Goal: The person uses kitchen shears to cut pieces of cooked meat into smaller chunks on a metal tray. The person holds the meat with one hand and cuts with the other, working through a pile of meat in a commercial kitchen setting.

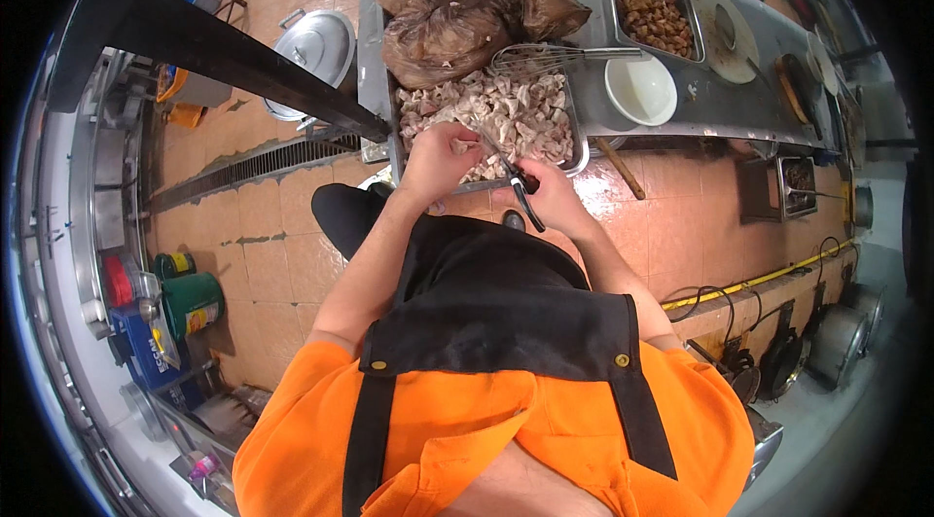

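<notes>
My right hand (pixel 551 192) grips black-handled scissors (pixel 519 190), whose blades point up and left over the meat. Between the fingers of my left hand (pixel 441 159) is a small pale piece of meat (pixel 462 146), close to the scissor blades. Both hands are above the near edge of a metal tray (pixel 581 152) heaped with cut pale meat pieces (pixel 511 108). Brown plastic bags (pixel 445 43) rest against the tray's far side. A wire whisk (pixel 536 59) lies across the far right part, its handle reaching over a white bowl (pixel 642 92).
A second metal tray of browned chunks (pixel 653 10) stands on the steel table (pixel 719 105), near a round board (pixel 730 43). A wooden handle (pixel 620 170) sticks out below the table edge. On the left are a dark beam (pixel 255 57), a lidded pot (pixel 315 54) and a floor drain (pixel 248 170).
</notes>
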Motion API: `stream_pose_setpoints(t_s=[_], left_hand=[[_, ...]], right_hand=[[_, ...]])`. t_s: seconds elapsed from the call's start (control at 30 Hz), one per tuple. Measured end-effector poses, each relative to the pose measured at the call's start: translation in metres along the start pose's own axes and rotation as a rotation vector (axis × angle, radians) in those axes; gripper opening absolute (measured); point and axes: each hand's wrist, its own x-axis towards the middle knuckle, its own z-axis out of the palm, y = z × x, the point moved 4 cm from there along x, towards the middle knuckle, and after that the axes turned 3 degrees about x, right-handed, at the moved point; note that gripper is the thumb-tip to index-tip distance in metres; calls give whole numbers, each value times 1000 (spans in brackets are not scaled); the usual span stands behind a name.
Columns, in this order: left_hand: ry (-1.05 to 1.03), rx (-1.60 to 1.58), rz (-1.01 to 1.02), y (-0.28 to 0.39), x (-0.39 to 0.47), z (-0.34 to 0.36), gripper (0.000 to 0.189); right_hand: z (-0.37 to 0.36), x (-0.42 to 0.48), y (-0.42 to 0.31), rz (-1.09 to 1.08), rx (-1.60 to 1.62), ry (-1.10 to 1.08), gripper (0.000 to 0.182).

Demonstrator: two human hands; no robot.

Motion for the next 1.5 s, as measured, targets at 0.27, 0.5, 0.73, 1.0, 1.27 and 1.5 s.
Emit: stream_pose_setpoints(t_s=[0.27,0.5,0.73,1.0,1.27,1.5], left_hand=[[26,110,110,-10,-1,4,26],[52,-408,-122,-52,10,11,41],[-73,-577,-61,-34,4,17,28],[-125,-487,-105,-38,12,11,31],[-51,-617,-223,-58,4,30,23],[-77,-766,-225,-47,2,29,20]], right_hand=[[11,-1,10,-40,39,30,59],[16,-2,27,15,219,69,64],[-4,-3,-17,-266,-64,159,67],[20,-7,-10,-118,55,156,53],[23,-6,-1,14,154,83,52],[34,-5,5,61,336,29,40]])
